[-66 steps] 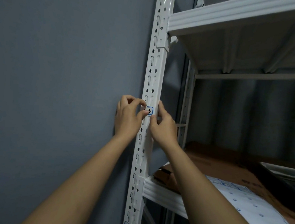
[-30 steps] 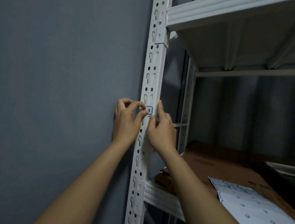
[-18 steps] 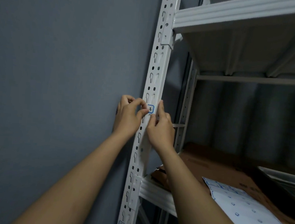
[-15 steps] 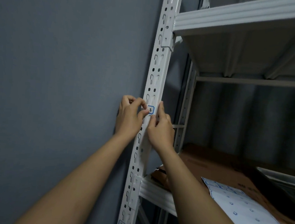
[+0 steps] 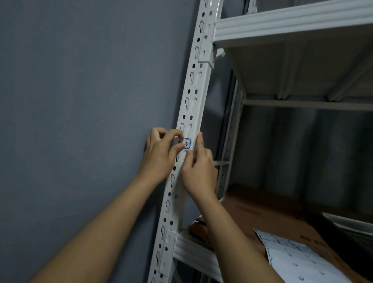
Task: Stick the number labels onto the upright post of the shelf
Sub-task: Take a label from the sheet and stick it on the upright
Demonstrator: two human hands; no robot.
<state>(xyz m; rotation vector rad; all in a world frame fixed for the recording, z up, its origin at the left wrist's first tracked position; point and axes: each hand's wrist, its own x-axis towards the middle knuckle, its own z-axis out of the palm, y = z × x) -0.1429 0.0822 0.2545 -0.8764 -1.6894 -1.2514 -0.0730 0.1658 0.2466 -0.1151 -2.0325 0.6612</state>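
A white perforated upright post (image 5: 195, 93) of a metal shelf runs from top to bottom in the middle of the view. A small white label with a blue border and a handwritten 3 (image 5: 186, 143) sits on the post's front face. My left hand (image 5: 161, 154) pinches the label's left edge between thumb and forefinger. My right hand (image 5: 199, 167) rests against the post's right side, forefinger pointing up beside the label, thumb pressing just under it.
A grey wall (image 5: 72, 110) fills the left. A white shelf board (image 5: 302, 23) juts out above right. On the lower shelf beam (image 5: 194, 251) lie brown cardboard (image 5: 264, 212) and a white label sheet (image 5: 305, 269). A dark tray (image 5: 357, 228) sits far right.
Both hands stay on the label at the same spot on the post. Only the camera view has shifted slightly.
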